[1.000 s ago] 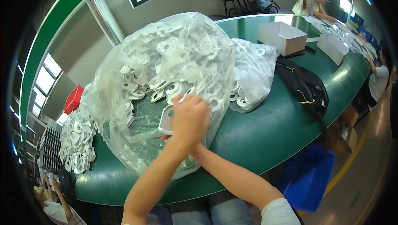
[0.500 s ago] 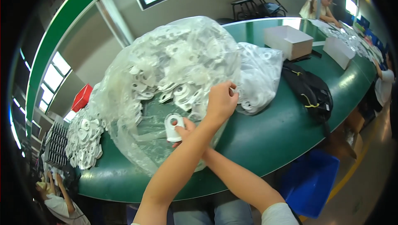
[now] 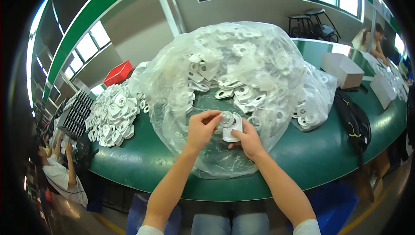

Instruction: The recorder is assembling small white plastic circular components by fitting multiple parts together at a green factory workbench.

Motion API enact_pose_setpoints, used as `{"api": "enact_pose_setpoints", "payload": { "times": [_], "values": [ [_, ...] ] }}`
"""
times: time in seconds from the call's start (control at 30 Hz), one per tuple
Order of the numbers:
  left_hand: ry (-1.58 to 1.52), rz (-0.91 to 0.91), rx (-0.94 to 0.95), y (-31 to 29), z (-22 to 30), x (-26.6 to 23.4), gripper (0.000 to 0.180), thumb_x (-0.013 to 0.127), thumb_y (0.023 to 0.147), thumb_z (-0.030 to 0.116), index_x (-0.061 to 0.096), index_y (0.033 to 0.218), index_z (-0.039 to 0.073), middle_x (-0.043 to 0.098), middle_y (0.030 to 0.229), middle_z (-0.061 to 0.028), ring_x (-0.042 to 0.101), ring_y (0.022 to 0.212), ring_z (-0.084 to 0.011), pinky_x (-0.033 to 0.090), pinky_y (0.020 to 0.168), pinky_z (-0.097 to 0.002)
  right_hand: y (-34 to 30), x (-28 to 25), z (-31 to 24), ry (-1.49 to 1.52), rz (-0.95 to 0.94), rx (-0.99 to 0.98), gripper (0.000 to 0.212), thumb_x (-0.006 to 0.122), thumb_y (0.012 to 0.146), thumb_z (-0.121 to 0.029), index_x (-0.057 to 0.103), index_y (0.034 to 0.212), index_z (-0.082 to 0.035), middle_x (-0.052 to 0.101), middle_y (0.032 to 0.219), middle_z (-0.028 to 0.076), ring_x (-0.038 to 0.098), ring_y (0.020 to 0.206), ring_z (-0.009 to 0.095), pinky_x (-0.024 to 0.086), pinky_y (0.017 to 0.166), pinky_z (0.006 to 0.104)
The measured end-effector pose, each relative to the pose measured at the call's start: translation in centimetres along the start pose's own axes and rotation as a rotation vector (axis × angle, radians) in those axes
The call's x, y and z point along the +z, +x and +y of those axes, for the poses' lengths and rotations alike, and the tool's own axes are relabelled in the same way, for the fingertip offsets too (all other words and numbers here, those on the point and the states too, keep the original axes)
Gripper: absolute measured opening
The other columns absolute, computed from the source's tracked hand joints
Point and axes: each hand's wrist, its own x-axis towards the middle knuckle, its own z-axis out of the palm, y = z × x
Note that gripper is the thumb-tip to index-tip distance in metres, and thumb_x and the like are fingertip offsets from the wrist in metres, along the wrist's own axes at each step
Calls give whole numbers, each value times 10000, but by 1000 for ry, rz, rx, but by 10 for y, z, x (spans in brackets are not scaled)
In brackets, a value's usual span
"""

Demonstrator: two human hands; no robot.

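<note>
My right hand (image 3: 249, 140) grips a flat white plastic part (image 3: 232, 134) with a rounded end, thumb on top. Pinched between the thumb and fingertips of my left hand (image 3: 202, 130) is a round white ring (image 3: 226, 119), which overlaps the upper end of that part. Both hands are above the open mouth of a large clear plastic bag (image 3: 216, 165). Inside the bag lie many similar white parts (image 3: 248, 98), heaped toward the back.
Left of the bag is a pile of white parts (image 3: 114, 109), with a red bin (image 3: 118, 73) behind and stacked black trays (image 3: 77, 114) beyond. A smaller clear bag (image 3: 320, 92), a black backpack (image 3: 351, 120) and white boxes (image 3: 341, 68) stand right. Other people sit at both table ends.
My crossed forearms have parted. The left hand has come back from the right, near the smaller bag, and now holds the ring at the white part. The view has turned left.
</note>
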Motion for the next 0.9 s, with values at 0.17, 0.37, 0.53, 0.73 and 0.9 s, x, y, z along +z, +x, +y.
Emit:
{"api": "enact_pose_setpoints", "payload": {
  "times": [0.17, 0.37, 0.53, 0.73, 0.9],
  "values": [
    [427, 172, 830, -11, -10, 3, 330, 666, 706, -91, 693, 987, 80, 619, 850, -73, 599, 735, -189, 490, 592, -265, 0, 1, -2, -12, -32, 40, 380, 491, 829, 14, 444, 1205, -11, 601, 1042, 125, 662, 833, 254, 552, 537, 307],
    [645, 59, 855, -13, -16, -5, 354, 668, 642, -68, 692, 953, 99, 628, 973, -65, 587, 881, -266, 522, 692, -341, 2, 2, 2, -11, -30, 21, 363, 509, 844, -4, 452, 1202, -27, 591, 1048, 106, 636, 850, 210, 558, 577, 308],
    [665, 32, 791, -18, -19, 1, 342, 657, 629, -43, 695, 937, 102, 641, 1009, -43, 579, 909, -280, 514, 726, -359, -3, 1, 1, -45, 11, -9, 307, 488, 903, -60, 446, 1206, -37, 578, 1076, 107, 623, 893, 199, 540, 564, 311],
    [337, 121, 584, -11, -34, 1, 286, 583, 664, -94, 685, 889, 50, 657, 920, -79, 622, 804, -259, 507, 700, -323, -5, 3, 2, -236, -1, 27, 150, 501, 925, -133, 535, 1040, -43, 602, 866, 53, 590, 656, 112, 469, 465, 239],
    [184, 315, 258, 6, -42, -5, 119, 588, 794, -6, 680, 866, 15, 653, 856, -70, 629, 751, -141, 469, 579, -247, -6, 14, 1, -567, -70, -32, 149, 515, 905, -105, 546, 1024, -21, 609, 803, 34, 558, 589, 93, 442, 500, 224]
  ]
}}
